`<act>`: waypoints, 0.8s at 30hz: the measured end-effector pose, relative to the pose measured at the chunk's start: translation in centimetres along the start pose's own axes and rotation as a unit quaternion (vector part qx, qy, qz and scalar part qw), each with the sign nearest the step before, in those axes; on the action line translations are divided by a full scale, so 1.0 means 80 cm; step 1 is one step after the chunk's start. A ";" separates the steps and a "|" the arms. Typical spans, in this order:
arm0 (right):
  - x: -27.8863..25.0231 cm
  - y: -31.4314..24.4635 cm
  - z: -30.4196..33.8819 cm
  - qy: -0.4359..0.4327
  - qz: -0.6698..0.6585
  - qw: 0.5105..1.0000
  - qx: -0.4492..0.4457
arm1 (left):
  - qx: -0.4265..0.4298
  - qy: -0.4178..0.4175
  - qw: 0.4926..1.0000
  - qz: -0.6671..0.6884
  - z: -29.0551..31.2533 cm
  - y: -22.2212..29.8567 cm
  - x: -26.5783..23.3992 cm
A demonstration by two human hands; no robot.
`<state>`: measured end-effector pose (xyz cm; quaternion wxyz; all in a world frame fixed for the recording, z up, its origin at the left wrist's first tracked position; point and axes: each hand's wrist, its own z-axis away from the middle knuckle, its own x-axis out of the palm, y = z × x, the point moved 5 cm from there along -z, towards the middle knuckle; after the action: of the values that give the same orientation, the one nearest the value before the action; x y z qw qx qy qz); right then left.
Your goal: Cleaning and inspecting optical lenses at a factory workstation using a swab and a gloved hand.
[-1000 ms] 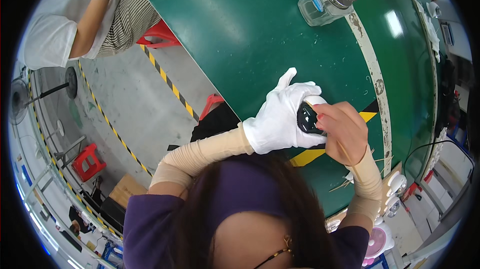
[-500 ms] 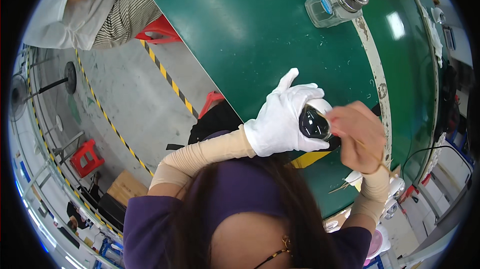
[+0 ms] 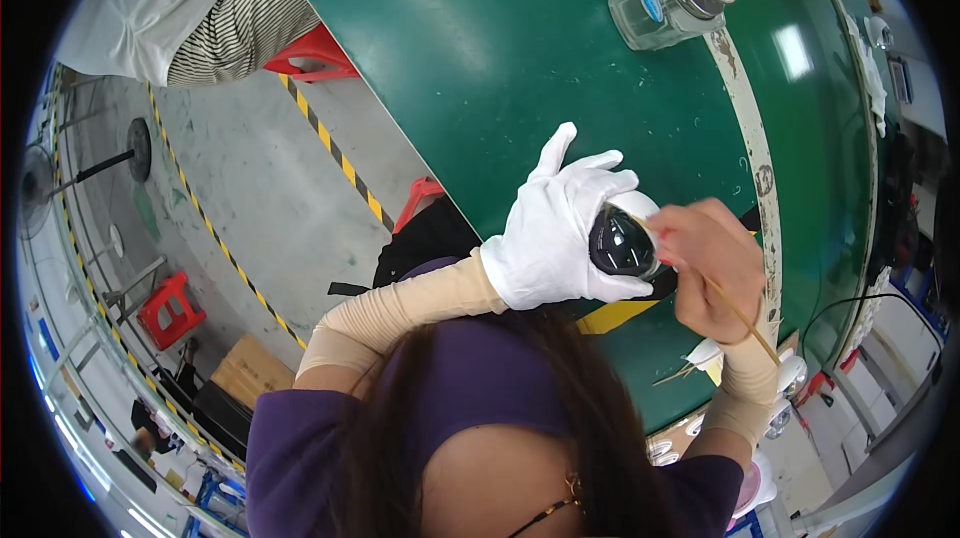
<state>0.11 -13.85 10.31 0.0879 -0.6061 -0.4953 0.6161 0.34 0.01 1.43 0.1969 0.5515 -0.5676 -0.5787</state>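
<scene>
My left hand (image 3: 550, 228), in a white glove, grips a round white device with a glossy black domed face (image 3: 622, 243). Its thumb lies along the near side, while some fingers stick out away from the device. At the device's right edge is my bare right hand (image 3: 715, 263), its fingers pinching a thin wooden stick (image 3: 742, 316). The rear of the stick runs out below that hand toward the wrist. Its front end reaches the rim of the black face; I cannot make out the tip.
A clear glass bottle with a metal pump top (image 3: 660, 10) stands on the green table (image 3: 450, 48). More thin sticks (image 3: 683, 372) lie near my right forearm. A yellow strip (image 3: 618, 316) shows below the device. Another person (image 3: 150, 13) sits at the table's far left.
My left hand and the device have shifted slightly left and away from me. The stick now shows more plainly below my right hand. The other person's arm has moved up out of view.
</scene>
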 end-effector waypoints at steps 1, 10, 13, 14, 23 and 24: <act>0.010 0.005 -0.005 0.009 -0.016 1.000 -0.005 | 0.002 -0.002 1.000 0.002 -0.001 0.001 0.001; -0.002 -0.004 0.002 0.003 0.003 1.000 0.003 | 0.026 -0.022 0.999 0.030 -0.009 -0.003 -0.007; 0.008 -0.002 0.012 0.034 0.004 0.999 0.008 | 0.095 -0.110 0.988 0.045 -0.017 0.001 -0.007; 0.010 -0.003 0.015 0.044 0.015 0.999 0.007 | 0.074 -0.100 0.991 0.042 -0.014 0.002 -0.008; 0.023 -0.019 0.049 0.136 0.112 0.984 -0.007 | 0.039 -0.031 0.998 -0.050 0.002 0.018 -0.006; 0.024 -0.019 0.053 0.140 0.114 0.984 -0.005 | 0.054 -0.065 0.996 -0.012 -0.003 0.011 -0.004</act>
<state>-4.64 -13.87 9.24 0.0825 -0.7392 -0.4087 0.5290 0.33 -0.06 2.40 0.1224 0.5290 -0.6035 -0.5839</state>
